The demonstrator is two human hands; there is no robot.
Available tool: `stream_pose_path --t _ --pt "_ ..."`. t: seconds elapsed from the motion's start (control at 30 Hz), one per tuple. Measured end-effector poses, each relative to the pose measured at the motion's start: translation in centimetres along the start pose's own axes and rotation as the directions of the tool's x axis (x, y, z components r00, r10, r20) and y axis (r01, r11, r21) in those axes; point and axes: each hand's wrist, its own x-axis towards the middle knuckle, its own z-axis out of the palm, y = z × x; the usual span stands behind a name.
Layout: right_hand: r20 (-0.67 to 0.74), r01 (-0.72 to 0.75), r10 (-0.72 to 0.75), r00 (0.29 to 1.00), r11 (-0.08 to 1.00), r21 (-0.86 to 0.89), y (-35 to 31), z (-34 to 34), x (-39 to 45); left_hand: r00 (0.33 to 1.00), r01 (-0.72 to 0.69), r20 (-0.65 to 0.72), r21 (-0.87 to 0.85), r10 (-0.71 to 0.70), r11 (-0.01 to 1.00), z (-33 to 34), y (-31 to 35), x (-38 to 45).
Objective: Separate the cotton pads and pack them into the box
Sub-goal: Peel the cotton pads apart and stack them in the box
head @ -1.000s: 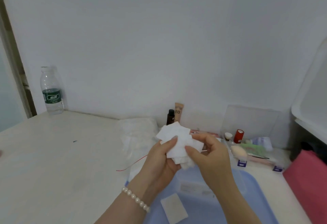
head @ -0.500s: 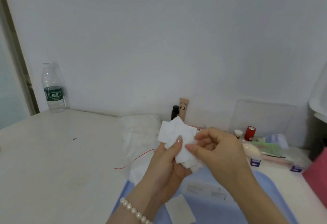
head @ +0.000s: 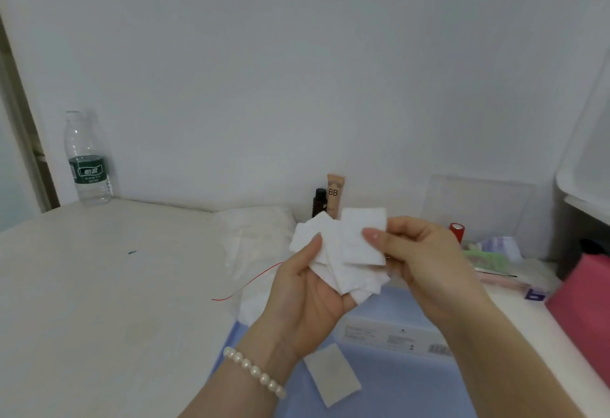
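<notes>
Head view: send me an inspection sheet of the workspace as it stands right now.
Surface: pale table with a blue tray at the near edge.
Job's things: fanned stack of cotton pads; one pad lifted off it; another single pad lying on the tray; clear box on the tray under the hands.
Clutter: water bottle, BB tube, dark bottle, plastic bag, red item, pink object.
Grippers: left hand holds the stack; right hand pinches the lifted pad.
Cables: thin red thread on the table.
Surroundings: white wall.
</notes>
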Motion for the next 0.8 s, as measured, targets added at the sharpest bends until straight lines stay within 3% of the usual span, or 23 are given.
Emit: stream_pose_path --t 0.07,0.13,0.3,0.43,0.8 --pt "0.021 -0.073 0.071 0.997 0.989 0.133 -0.4 -0.9 0.4 1.0 0.031 0.005 -0.009 -0.031 0.999 -0.3 0.0 0.1" --pt "0.059 -0.117 0.109 0.992 0.982 0.147 -0.8 -1.8 0.4 0.999 0.05 -0.021 0.01 -0.05 0.999 -0.8 0.0 0.3" --pt "0.164 -0.162 0.178 0.97 0.981 -0.109 -0.8 -2.0 0.0 0.997 0.059 -0.043 0.04 -0.057 0.997 -0.9 0.0 0.4" --pt "0.075 -0.149 0.172 0.982 0.957 -0.249 0.2 -1.2 0.2 0.997 0.078 -0.009 0.018 -0.078 0.997 -0.7 0.0 0.3" --pt "-0.007 -0.053 0.054 0.999 0.949 -0.312 1.6 -0.2 0.4 0.999 0.053 0.012 0.04 -0.053 0.998 -0.9 -0.1 0.5"
